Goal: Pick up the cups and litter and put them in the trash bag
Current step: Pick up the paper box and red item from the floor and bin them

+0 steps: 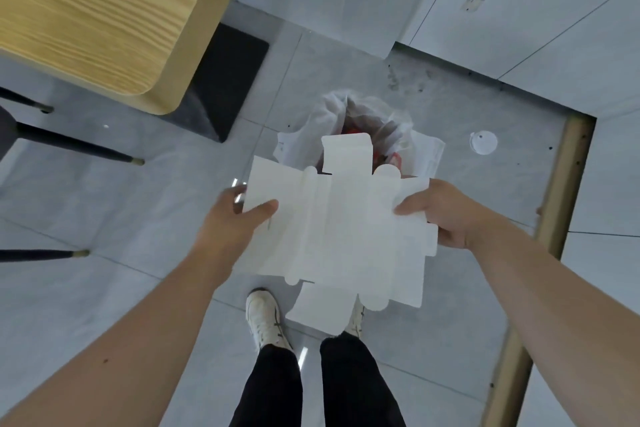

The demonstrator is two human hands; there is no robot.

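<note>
A flattened white cardboard box (341, 232) is spread wide in front of me, held at both sides. My left hand (230, 218) grips its left edge with the thumb on top. My right hand (438, 213) grips its right edge. Beyond and below the box stands the white trash bag (332, 114) on the floor, its mouth open, with red and white litter inside; the box hides the bag's near part. A white cup lid (483, 142) lies on the floor to the right of the bag.
A wooden table (93, 14) with a dark square base (225, 80) is at the upper left. Dark chair legs (76, 146) reach in from the left. White wall panels (519, 10) and a brass-coloured strip (554, 211) stand at the right. My shoes (265, 319) are below the box.
</note>
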